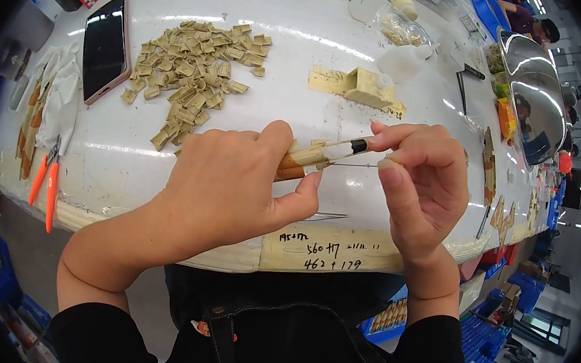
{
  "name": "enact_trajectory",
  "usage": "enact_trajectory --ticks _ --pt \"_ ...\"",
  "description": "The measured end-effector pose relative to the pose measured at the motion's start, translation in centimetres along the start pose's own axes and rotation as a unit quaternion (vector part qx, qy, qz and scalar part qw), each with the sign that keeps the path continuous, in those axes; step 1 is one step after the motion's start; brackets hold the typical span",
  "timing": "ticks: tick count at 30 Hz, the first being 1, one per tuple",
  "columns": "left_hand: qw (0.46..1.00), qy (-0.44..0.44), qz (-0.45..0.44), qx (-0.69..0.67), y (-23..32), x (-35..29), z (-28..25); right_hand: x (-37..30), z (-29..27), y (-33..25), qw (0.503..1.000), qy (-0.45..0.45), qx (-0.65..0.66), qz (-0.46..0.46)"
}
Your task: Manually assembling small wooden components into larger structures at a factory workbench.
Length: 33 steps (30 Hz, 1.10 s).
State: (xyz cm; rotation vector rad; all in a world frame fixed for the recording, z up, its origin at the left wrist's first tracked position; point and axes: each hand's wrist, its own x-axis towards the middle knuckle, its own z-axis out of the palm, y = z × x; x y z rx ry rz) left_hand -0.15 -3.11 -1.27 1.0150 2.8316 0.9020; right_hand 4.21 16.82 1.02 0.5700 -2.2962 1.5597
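My left hand (225, 183) is closed around a tan and brown camouflage-patterned plastic piece (294, 162), most of which its fingers hide. A pale thin stem with a black tip (358, 146) sticks out from it to the right. My right hand (428, 183) is at that tip, its index fingertip against or very close to the black end. Below, a thin metal rod (354, 165) runs from the piece to my right thumb, which seems to pinch it against a finger. A pair of metal tweezers (329, 217) lies on the table beneath my hands.
A pile of small tan plastic parts (190, 69) spreads over the white table (302, 51), beside a phone (106, 48). Orange-handled nippers (45, 177) lie at the left edge. A tan block on tape (369, 88), clear bottles (405, 60) and a shiny metal bowl (534, 85) stand farther right.
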Motion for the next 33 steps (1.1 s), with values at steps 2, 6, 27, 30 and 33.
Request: enact_trajectory --ticks 2,6,27,30,33 --pt "1.0 0.0 0.002 0.001 -0.1 0.1 -0.2 0.3 -0.4 -0.1 0.999 0.022 0.015 -0.02" --pt "0.999 -0.028 -0.012 -0.02 0.1 -0.2 -0.7 1.2 -2.0 0.8 0.989 0.144 0.024 -0.04" --pt "0.954 -0.104 -0.13 -0.249 0.1 0.8 -2.3 0.6 0.3 -0.2 0.957 0.027 -0.174 -0.228" --pt "0.961 -0.102 -0.127 -0.223 0.4 0.8 -2.8 0.7 -0.4 -0.5 0.958 0.01 -0.174 -0.226" --pt "0.972 -0.099 -0.133 -0.169 -0.3 1.1 -4.7 0.6 -2.6 -0.7 0.987 0.149 -0.025 -0.047"
